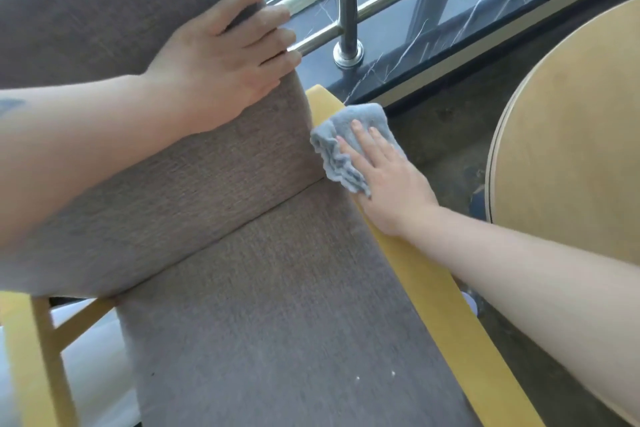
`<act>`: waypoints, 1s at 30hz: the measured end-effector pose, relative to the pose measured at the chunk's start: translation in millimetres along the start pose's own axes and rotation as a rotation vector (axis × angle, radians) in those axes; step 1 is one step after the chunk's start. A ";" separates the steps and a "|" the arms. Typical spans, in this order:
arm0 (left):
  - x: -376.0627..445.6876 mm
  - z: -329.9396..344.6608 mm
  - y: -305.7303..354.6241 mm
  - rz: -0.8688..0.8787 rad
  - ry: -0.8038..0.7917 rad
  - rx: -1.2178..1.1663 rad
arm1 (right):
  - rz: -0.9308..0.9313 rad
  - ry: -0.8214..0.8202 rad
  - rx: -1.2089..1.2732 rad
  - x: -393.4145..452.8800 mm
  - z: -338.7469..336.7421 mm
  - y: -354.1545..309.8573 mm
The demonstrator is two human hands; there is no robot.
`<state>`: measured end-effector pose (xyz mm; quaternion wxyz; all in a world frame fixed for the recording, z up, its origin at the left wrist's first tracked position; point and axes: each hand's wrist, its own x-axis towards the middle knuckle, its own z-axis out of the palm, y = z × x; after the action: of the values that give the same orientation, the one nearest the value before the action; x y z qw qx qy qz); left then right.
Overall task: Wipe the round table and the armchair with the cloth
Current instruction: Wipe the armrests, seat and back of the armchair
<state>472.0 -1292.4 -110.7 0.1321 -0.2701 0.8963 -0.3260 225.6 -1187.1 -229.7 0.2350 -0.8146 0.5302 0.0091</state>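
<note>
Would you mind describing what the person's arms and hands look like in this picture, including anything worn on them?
Both forearms are bare, with no sleeves in view. The left hand and right hand wear no gloves, rings or watch that can be seen. A dark mark, perhaps a tattoo, shows on the left forearm at the frame's edge.

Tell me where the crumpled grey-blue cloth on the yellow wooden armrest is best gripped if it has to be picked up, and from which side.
Probably at the bunched folds of the crumpled grey-blue cloth, on the cushion side. They stand up in ridges, easy to pinch, while the rest lies flat on the yellow wooden armrest under the straight fingers of the right hand. Come from above; the left hand rests on the grey fabric backrest.
</note>
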 end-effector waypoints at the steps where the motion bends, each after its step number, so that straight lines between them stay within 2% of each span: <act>1: 0.3 -0.9 -0.2 0.003 0.006 -0.009 | 0.020 -0.016 0.003 21.5 -7.2 -1.0; 3: 0.3 -1.4 0.7 0.007 -0.007 -0.017 | 0.097 -0.032 -0.024 53.6 -16.1 -12.8; 5: -0.1 -0.6 2.2 0.016 -0.032 -0.025 | 0.115 -0.007 -0.095 47.9 -11.1 -25.7; 7: 0.3 -0.9 3.3 0.004 -0.044 -0.028 | -0.079 0.015 -0.179 8.0 5.0 -25.3; 9: -1.4 0.2 3.7 -0.012 -0.048 -0.054 | -0.310 -0.003 -0.157 -16.3 8.1 -7.1; 10: -2.3 0.9 4.3 -0.013 -0.051 -0.082 | -0.340 -0.017 -0.135 -10.4 6.3 4.4; 12: -2.5 1.5 5.4 -0.023 -0.056 -0.121 | -0.151 -0.062 -0.059 19.4 -5.2 6.8; 14: -2.5 3.0 7.1 -0.038 -0.063 -0.138 | 0.104 0.014 0.028 49.0 -10.0 -15.3; 15: -1.8 3.9 8.0 -0.048 -0.057 -0.151 | 0.166 0.050 0.036 56.8 -8.7 -28.3; 17: -0.6 4.0 8.9 -0.068 -0.034 -0.184 | 0.141 0.054 -0.072 49.0 -4.0 -41.8; 19: -1.7 3.3 8.4 -0.079 -0.027 -0.190 | 0.016 0.021 -0.165 22.5 0.7 -28.7; 21: -1.0 2.3 10.7 -0.088 -0.043 -0.170 | -0.052 0.009 -0.158 12.4 -4.7 -7.9; 24: 1.9 1.5 22.1 -0.112 -0.101 -0.162 | 0.051 -0.009 -0.045 56.0 -17.3 -23.1; 27: 1.8 1.6 29.4 -0.087 -0.144 -0.098 | 0.115 0.014 -0.042 71.0 -18.0 -43.2; 30: -4.5 1.2 32.5 -0.036 -0.171 0.058 | -0.068 -0.017 -0.137 23.3 -8.5 -12.3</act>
<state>463.2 -1269.6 -132.6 0.2100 -0.3092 0.8669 -0.3299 244.4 -1206.5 -223.8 0.1835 -0.8461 0.4985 0.0442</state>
